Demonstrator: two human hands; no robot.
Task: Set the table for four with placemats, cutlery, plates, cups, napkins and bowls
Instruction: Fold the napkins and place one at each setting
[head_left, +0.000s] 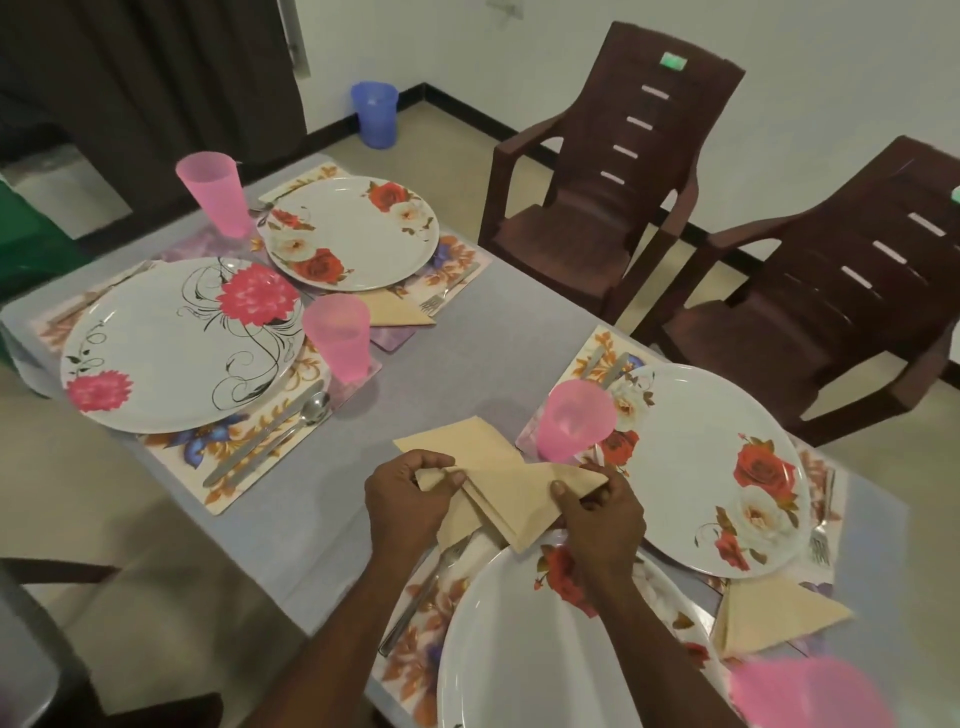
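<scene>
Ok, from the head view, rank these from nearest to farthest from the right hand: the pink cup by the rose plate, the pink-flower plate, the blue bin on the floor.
From the right hand:
1. Pink cup, just beyond it on the near-right placemat.
2. Pink-flower plate, across the table to the left.
3. Blue bin, on the floor by the far wall.

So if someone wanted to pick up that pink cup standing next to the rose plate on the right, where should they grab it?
Probably around the side wall of the pink cup, near mid-height, coming from the table's bare middle. It stands upright and flares toward the rim, so a wrap-around grip should not slip. The rose plate crowds its other side, and both hands, left hand and right hand, hold a beige napkin just in front.
</scene>
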